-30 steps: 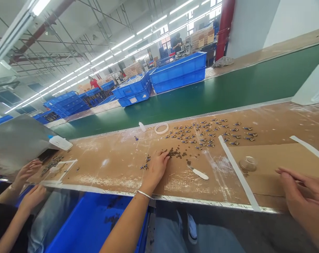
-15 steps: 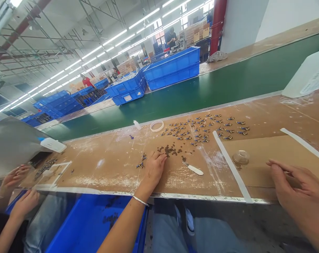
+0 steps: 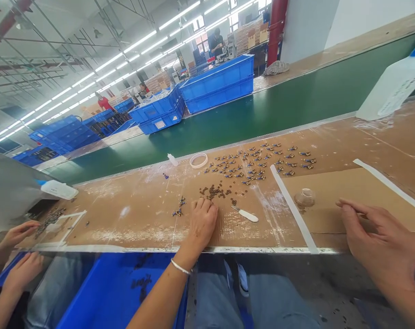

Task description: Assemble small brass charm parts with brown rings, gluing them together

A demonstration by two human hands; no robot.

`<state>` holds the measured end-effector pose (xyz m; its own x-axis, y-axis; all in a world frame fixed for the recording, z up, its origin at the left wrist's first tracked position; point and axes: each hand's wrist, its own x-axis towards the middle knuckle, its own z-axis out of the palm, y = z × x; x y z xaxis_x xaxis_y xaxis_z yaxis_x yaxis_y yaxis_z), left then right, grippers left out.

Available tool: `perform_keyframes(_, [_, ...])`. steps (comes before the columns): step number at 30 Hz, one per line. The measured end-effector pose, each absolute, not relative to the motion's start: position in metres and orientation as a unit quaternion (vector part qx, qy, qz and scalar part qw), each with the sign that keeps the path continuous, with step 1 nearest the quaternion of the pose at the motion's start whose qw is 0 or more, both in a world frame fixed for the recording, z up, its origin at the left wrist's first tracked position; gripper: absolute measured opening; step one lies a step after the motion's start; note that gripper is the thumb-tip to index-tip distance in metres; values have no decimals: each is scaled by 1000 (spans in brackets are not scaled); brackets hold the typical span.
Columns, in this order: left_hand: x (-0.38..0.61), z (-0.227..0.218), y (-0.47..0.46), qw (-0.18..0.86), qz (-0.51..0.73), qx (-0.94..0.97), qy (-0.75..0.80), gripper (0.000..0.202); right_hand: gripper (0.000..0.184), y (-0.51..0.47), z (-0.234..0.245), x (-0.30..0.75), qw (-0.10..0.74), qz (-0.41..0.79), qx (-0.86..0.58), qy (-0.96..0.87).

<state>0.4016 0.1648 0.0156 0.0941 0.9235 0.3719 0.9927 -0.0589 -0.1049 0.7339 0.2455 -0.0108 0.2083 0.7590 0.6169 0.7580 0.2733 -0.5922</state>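
My left hand (image 3: pixel 203 220) rests on the brown table, fingers curled down at the near edge of a pile of small dark rings (image 3: pixel 213 191). Its fingertips are hidden, so I cannot make out what they hold. To its left lie several small blue-and-gold figure-like pieces (image 3: pixel 178 208); a white-handled knife (image 3: pixel 247 215) lies to its right. My right hand (image 3: pixel 378 230) is above the cardboard sheet (image 3: pixel 337 219), thumb and index tips together; anything between them is too small to see. Near it sits a clear round cup (image 3: pixel 305 197).
Many blue-and-gold pieces (image 3: pixel 258 162) lie in rows behind the rings. A tape roll (image 3: pixel 198 160) and small bottle (image 3: pixel 173 160) are nearby. Beyond runs a green belt (image 3: pixel 289 93) with blue crates (image 3: pixel 217 84). A large jug (image 3: pixel 388 91) stands right; a co-worker's hands (image 3: pixel 24 249) are left.
My left hand has drawn back slightly from the ring pile toward me, its fingers curled further under. My right hand keeps about the same pose. The whole view has shifted a little.
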Motion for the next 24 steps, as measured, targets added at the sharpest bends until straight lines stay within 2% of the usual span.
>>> perform_keyframes(4, [428, 13, 138, 175, -115, -713, -670, 24, 33, 245, -8, 733, 495, -3, -597, -631])
perform_keyframes(10, [448, 2, 114, 198, -222, -663, -687, 16, 35, 243, -5, 732, 468, 12, -629, -621])
perform_keyframes(13, [446, -2, 106, 189, -261, -648, -691, 19, 36, 243, -4, 732, 466, 10, -633, -618])
perform_keyframes(18, [445, -1, 98, 172, -270, -643, -695, 19, 34, 243, -6, 730, 474, 6, -633, -612])
perform_keyframes(24, [447, -3, 102, 161, -285, -637, -698, 17, 32, 241, -11, 733, 436, 39, -650, -621])
